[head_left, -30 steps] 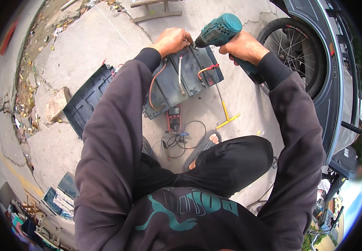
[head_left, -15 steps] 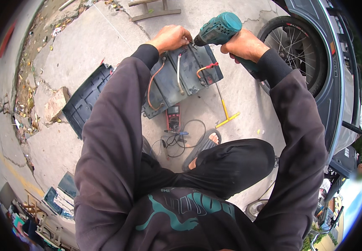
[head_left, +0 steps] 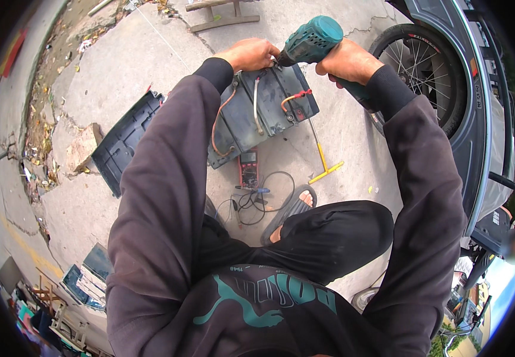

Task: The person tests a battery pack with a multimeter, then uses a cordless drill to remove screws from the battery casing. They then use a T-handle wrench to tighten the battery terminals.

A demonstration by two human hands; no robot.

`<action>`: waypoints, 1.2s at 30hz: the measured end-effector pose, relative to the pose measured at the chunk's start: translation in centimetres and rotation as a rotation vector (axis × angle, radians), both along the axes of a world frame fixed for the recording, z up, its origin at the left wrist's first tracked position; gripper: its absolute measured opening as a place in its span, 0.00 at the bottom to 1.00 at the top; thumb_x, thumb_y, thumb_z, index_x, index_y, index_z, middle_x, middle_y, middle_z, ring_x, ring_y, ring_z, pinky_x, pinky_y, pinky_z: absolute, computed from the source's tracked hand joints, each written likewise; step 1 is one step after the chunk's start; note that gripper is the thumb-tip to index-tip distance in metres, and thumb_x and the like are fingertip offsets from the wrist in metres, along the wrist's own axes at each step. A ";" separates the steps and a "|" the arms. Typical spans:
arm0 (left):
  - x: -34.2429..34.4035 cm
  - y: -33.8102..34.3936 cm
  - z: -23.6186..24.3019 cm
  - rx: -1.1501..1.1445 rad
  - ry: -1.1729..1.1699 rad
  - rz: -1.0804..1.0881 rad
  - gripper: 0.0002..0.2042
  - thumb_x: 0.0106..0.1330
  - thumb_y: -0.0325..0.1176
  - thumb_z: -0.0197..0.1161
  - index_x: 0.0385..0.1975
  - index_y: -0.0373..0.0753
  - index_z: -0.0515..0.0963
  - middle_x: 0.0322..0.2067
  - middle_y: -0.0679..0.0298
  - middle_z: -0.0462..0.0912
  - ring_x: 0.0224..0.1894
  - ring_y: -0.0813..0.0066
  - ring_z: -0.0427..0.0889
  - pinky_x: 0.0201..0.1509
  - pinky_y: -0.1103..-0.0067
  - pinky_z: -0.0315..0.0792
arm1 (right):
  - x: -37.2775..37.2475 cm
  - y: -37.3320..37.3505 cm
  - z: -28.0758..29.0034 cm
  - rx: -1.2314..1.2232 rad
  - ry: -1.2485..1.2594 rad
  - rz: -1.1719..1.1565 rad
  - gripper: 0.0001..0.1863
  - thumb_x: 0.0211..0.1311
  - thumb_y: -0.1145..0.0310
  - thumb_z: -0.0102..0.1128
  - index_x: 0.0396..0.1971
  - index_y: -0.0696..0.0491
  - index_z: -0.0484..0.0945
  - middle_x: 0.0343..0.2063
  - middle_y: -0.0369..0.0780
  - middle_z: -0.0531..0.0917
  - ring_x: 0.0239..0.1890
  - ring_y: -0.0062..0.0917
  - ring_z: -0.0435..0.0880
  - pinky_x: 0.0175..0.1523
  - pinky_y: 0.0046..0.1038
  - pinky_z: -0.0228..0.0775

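Right grip (head_left: 349,62) around teal drill (head_left: 314,39), left grip (head_left: 250,55) beside its tip (head_left: 285,58), left hold unclear

The right hand (head_left: 351,62) grips a teal drill (head_left: 313,40).

Left hand (head_left: 249,54): reaches slightly farther right than half a second ago.
Left fingertips (head_left: 273,52): closer in to the nose of the teal power drill (head_left: 314,40); contact hard to tell.
Left cuff (head_left: 216,75): shifted rightward too, slightly higher.
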State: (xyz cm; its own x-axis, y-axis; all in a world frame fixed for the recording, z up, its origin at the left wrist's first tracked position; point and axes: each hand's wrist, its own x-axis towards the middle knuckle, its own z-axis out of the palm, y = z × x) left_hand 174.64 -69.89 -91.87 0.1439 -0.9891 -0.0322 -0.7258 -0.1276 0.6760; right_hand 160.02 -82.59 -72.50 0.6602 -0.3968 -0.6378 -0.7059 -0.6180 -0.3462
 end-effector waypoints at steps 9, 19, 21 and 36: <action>0.1 -0.3 0.2 0.035 -0.015 -0.030 0.09 0.58 0.34 0.68 0.34 0.39 0.79 0.24 0.58 0.79 0.33 0.51 0.81 0.38 0.62 0.72 | -0.3 0.0 -0.1 -0.002 -0.016 0.019 0.10 0.52 0.69 0.64 0.30 0.61 0.79 0.19 0.40 0.80 0.17 0.23 0.79 0.25 0.28 0.75; -0.3 -0.8 1.6 0.019 -0.093 -0.068 0.12 0.56 0.38 0.71 0.32 0.38 0.79 0.26 0.55 0.82 0.36 0.49 0.82 0.40 0.61 0.73 | -1.1 -0.2 -0.1 -0.067 -0.015 0.029 0.11 0.51 0.67 0.65 0.29 0.59 0.80 0.20 0.39 0.82 0.18 0.23 0.81 0.27 0.27 0.76; -0.7 -0.9 1.7 0.001 -0.160 -0.053 0.13 0.56 0.39 0.71 0.33 0.38 0.80 0.27 0.55 0.83 0.37 0.49 0.82 0.41 0.61 0.74 | -1.6 -0.3 -0.4 -0.111 -0.051 0.063 0.11 0.50 0.66 0.65 0.29 0.59 0.81 0.20 0.39 0.83 0.18 0.23 0.82 0.27 0.27 0.76; 8.9 25.9 10.5 -0.410 0.847 0.603 0.12 0.73 0.39 0.60 0.51 0.43 0.76 0.38 0.74 0.77 0.33 0.86 0.77 0.36 0.87 0.76 | -20.8 -1.7 -0.7 0.142 -0.528 -0.399 0.11 0.59 0.75 0.64 0.42 0.58 0.81 0.30 0.34 0.81 0.23 0.16 0.75 0.30 0.22 0.68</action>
